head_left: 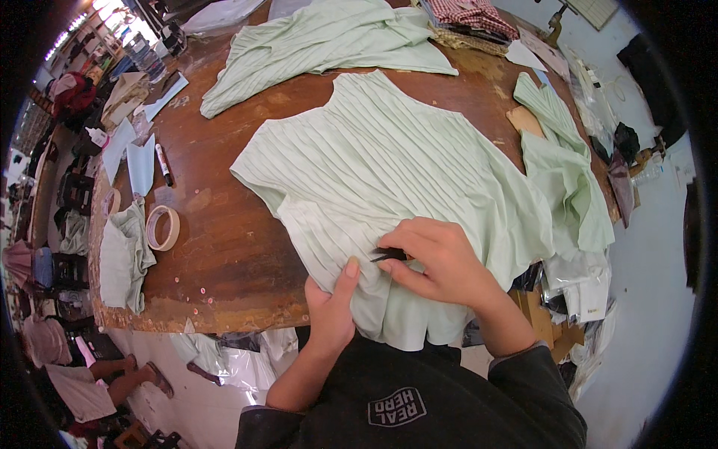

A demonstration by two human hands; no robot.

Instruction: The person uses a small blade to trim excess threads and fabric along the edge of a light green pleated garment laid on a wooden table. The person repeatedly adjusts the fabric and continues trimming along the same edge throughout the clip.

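A pale green pleated garment piece (396,150) lies spread over the wooden table, its near end hanging past the front edge. My left hand (330,303) grips this garment by its near left edge, thumb on top and the other fingers hidden beneath the cloth. Just above the fabric, my right hand (437,262) is closed around small black thread snips (390,254). Their dark tips point left toward my left thumb. Whether the tips touch the cloth or a thread is too small to tell.
More pale green cloth lies at the back (329,37) and on the right (565,165). A tape roll (163,228), a marker (163,165) and folded cloth (126,254) rest at the left. Folded checked fabric (471,19) is stacked far right. Bags and boxes crowd the floor; a seated person's legs show lower left.
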